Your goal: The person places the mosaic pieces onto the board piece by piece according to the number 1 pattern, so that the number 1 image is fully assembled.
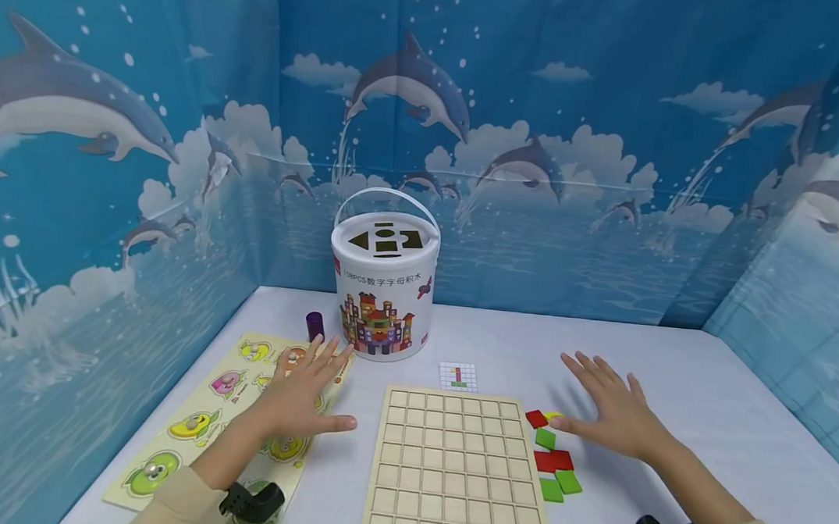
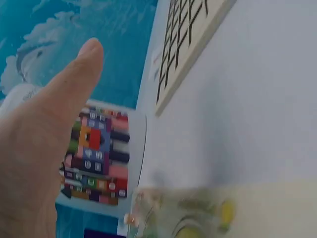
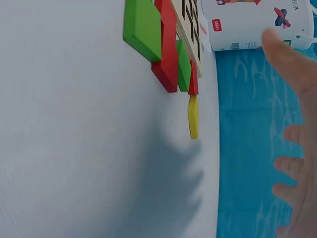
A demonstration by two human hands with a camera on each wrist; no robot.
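My left hand [image 1: 302, 401] is held with spread fingers over a fruit picture board [image 1: 196, 397] at the left and holds nothing. On the other side my right hand [image 1: 617, 415], also spread and bare, is over the table beside a few flat blocks. Its thumb overlaps the yellow block [image 3: 193, 117] in the head view. Red blocks [image 1: 554, 461] and green blocks [image 1: 568, 481] lie along the right edge of a wooden grid board [image 1: 453, 467]. A small pattern card [image 1: 458, 377] with a coloured figure lies just beyond the grid's far edge.
A white bucket [image 1: 384, 292] with a shape-cut lid and raised handle stands at the back. Beside it is a small purple cylinder [image 1: 314, 325]. A blue dolphin curtain [image 1: 505, 242] hangs behind the white table [image 1: 641, 342] and along its sides.
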